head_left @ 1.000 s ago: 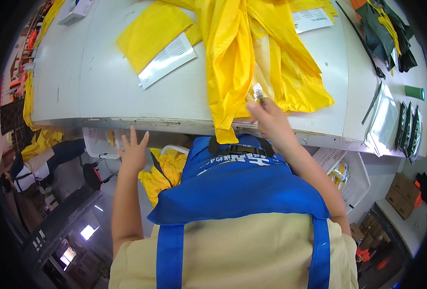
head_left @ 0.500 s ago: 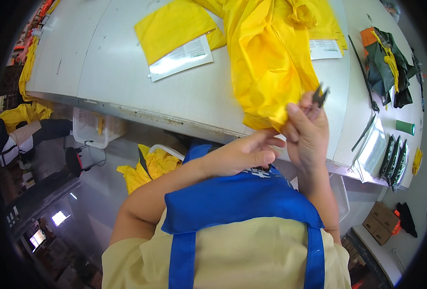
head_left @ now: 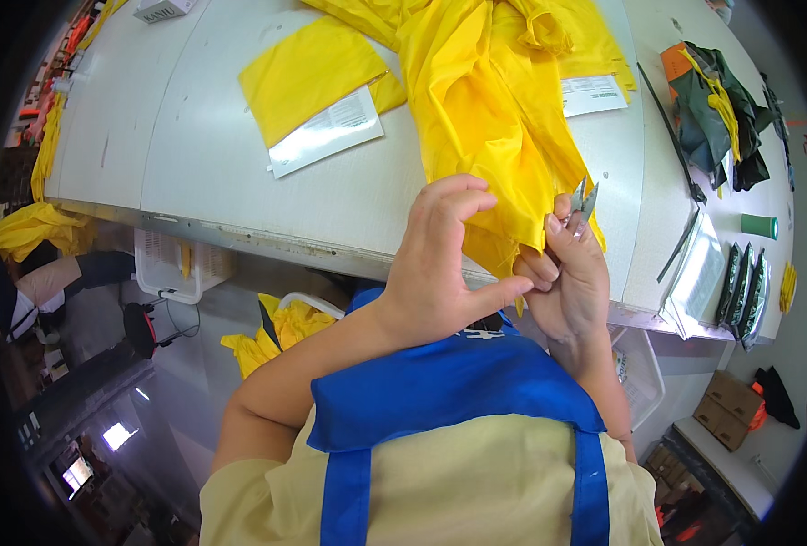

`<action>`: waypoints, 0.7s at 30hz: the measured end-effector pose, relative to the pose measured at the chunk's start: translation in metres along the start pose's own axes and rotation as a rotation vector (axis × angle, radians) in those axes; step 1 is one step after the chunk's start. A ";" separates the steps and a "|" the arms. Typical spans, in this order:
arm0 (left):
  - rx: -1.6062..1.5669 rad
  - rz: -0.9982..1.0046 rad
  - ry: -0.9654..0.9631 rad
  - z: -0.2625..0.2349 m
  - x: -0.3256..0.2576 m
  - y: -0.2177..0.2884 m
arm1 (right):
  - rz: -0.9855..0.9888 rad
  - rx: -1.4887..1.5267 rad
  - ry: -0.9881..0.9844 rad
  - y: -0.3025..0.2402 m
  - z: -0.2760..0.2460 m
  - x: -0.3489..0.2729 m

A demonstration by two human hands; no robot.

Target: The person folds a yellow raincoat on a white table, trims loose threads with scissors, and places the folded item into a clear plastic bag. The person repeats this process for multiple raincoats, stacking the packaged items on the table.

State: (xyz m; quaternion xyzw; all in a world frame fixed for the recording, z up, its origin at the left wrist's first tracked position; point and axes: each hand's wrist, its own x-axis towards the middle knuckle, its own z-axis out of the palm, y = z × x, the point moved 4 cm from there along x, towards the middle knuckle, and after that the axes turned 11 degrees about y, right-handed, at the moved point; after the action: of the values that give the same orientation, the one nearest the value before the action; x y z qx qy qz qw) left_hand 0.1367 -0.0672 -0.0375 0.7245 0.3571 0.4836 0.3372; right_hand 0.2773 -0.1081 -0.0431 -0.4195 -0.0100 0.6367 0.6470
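A bright yellow garment lies bunched over the table, and its lower end hangs at the front edge. My right hand is closed, pinching the bottom edge of the fabric between thumb and fingers. The same hand also holds small metal thread snips, whose blades point up and away. My left hand is open just left of the fabric's end, fingers curved and thumb stretched toward my right hand. Nothing shows in its grasp, though its fingertips are close to the yellow cloth.
On the white table lie a folded yellow piece and a printed white sheet. To the right are a dark green garment, a green thread spool, clear plastic bags and dark packets. A white basket sits below the edge.
My left hand has risen from below the garment's end to beside it, its fingers now spread. The fabric and my right hand with the snips have shifted slightly, and the snips have turned.
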 end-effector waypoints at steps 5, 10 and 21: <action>0.051 0.255 -0.114 -0.004 0.030 0.013 | 0.007 -0.063 0.030 -0.009 -0.003 0.001; -0.023 0.264 -0.342 0.003 0.052 0.006 | -0.180 -0.399 0.121 -0.035 0.004 0.003; -0.173 -0.027 -0.623 0.021 0.084 0.008 | -0.754 -0.789 0.086 -0.074 -0.019 -0.005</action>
State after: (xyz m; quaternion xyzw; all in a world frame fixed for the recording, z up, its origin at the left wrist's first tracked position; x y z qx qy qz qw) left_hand 0.1814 -0.0032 0.0010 0.8016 0.2039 0.2627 0.4968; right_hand 0.3478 -0.1104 -0.0118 -0.6234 -0.3711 0.2908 0.6237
